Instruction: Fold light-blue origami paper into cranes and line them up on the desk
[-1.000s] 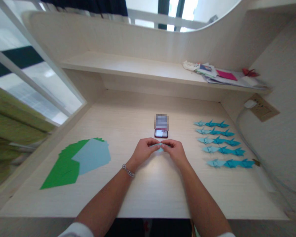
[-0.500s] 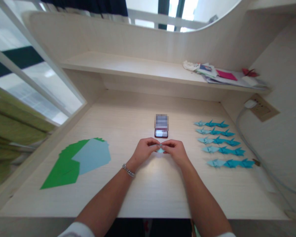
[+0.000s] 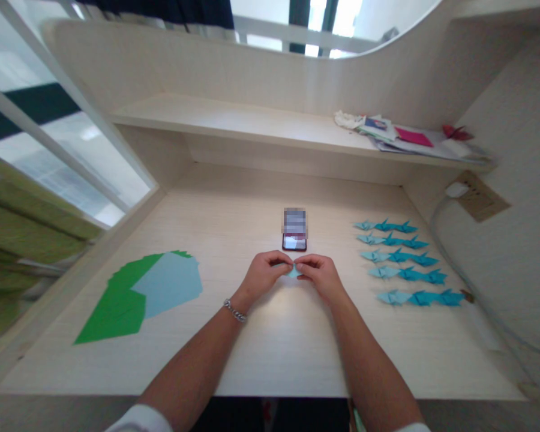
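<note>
A small piece of folded light blue paper [image 3: 293, 272] is pinched between my two hands, just above the desk. My left hand [image 3: 266, 273], with a chain bracelet on its wrist, grips the paper's left side with thumb and fingertips. On the other side my right hand [image 3: 320, 276] does the same. Fingers cover much of the paper, so its exact fold is hidden. Directly beyond the hands lies a phone [image 3: 294, 242], its screen partly blurred out. Rows of folded blue paper cranes [image 3: 413, 274] sit to the right, pale ones at the left end of each row.
Fanned green paper sheets [image 3: 112, 312] and light blue sheets [image 3: 173, 282] lie on the desk [image 3: 279, 360] at left. Above the back runs a shelf [image 3: 234, 119] holding papers [image 3: 411, 137]. A white cable [image 3: 454, 264] hangs from the wall socket [image 3: 482, 195] at right.
Both hands stay in nearly the same place, still pinching the light blue paper. Its visible part looks slightly different between the fingertips. Nothing else has visibly moved.
</note>
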A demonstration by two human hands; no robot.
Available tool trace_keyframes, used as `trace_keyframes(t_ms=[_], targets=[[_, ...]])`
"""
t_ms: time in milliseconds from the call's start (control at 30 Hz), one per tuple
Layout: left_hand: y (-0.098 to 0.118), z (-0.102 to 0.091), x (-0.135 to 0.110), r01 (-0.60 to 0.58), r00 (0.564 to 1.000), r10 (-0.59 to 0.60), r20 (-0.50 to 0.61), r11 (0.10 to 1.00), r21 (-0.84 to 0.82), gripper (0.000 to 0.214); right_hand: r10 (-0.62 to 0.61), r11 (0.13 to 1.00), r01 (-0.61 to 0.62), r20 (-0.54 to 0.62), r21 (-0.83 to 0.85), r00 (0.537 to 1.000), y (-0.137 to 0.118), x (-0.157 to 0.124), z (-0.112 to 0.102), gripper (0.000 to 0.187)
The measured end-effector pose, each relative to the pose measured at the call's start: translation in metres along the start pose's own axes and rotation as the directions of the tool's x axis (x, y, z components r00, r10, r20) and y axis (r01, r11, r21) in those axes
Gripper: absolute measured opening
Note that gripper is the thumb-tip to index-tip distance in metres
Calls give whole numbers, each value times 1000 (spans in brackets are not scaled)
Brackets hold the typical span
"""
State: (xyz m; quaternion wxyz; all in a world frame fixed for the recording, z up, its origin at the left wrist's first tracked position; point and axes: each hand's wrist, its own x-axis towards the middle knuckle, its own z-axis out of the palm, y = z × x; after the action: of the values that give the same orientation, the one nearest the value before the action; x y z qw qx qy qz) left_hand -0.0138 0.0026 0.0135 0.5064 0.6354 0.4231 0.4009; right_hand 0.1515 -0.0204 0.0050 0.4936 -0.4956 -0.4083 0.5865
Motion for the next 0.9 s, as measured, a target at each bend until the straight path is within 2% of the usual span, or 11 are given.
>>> trace_keyframes(t_ms=[233,600,900], targets=[[-1,1,-1,-37,999,37,5,999,32,15,-49,994,53,43,-96,998,3,2,-3,27],[-9,-1,3,28,999,-26,33,997,-68,18,-164,947,152,-17,-284,986,9,5,-4,19],[-12,0,2,-5,1000,6,-27,1000,14,18,-267,885,249,8,-394,964,7,2,1,15]])
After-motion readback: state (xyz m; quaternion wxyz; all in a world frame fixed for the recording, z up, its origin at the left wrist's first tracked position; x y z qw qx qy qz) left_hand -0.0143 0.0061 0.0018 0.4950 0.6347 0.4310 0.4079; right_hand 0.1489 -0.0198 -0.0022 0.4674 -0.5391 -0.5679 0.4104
